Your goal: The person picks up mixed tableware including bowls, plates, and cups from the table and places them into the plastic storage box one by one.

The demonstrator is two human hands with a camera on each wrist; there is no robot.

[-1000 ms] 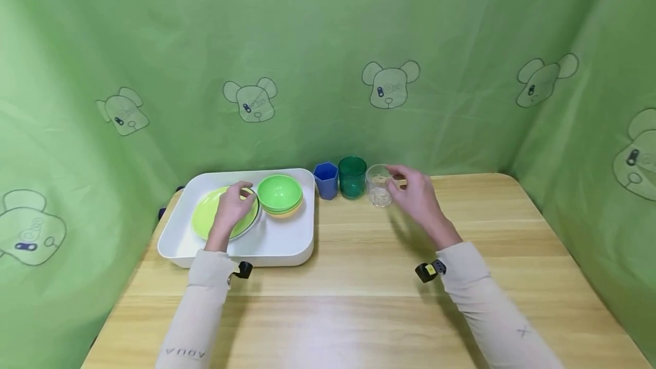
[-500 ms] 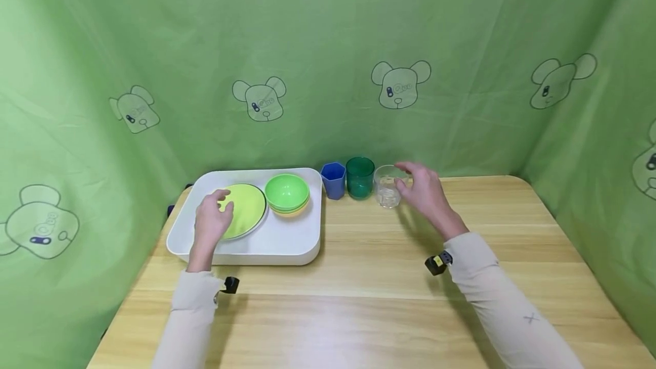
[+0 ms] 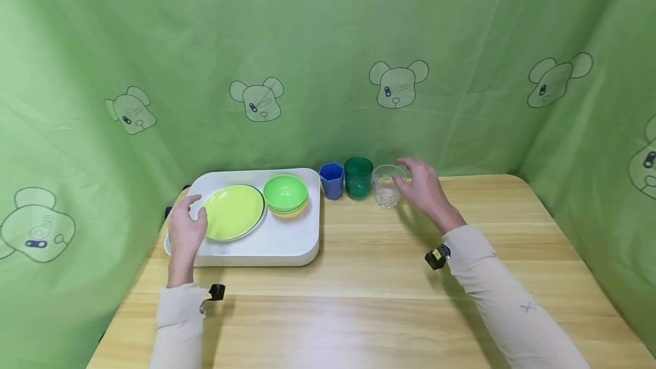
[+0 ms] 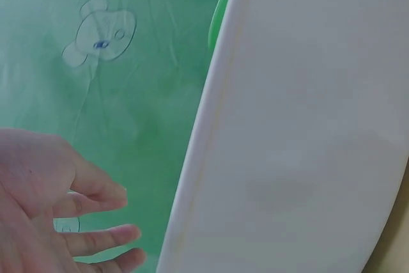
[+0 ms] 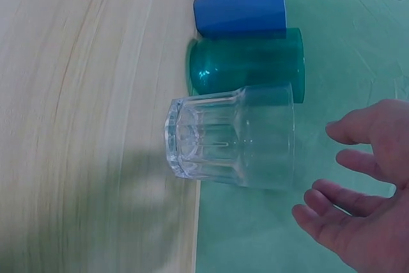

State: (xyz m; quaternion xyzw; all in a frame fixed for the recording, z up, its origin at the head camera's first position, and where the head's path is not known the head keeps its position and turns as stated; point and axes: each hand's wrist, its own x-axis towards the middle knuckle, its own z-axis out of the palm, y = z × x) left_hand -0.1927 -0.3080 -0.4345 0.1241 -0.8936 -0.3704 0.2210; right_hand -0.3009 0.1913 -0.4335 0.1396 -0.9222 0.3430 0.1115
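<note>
My left hand (image 3: 187, 225) hovers with relaxed, straight fingers at the left edge of the white tray (image 3: 277, 241), just beside the yellow-green plate (image 3: 233, 211), and holds nothing. In the left wrist view the left hand (image 4: 64, 222) is spread next to the tray's white wall (image 4: 287, 158). My right hand (image 3: 420, 184) stands open right of the clear glass (image 3: 386, 185). The right wrist view shows the right hand (image 5: 358, 209) a small gap away from the clear glass (image 5: 233, 135).
A green bowl (image 3: 285, 191) sits stacked on a yellow one in the tray. A blue cup (image 3: 331, 180) and a teal cup (image 3: 357, 177) stand in a row left of the glass. Green cloth walls surround the wooden table (image 3: 359, 300).
My left hand has drawn back off the plate to the tray's left edge. The right hand stays by the glass, its fingers now slightly off it.
</note>
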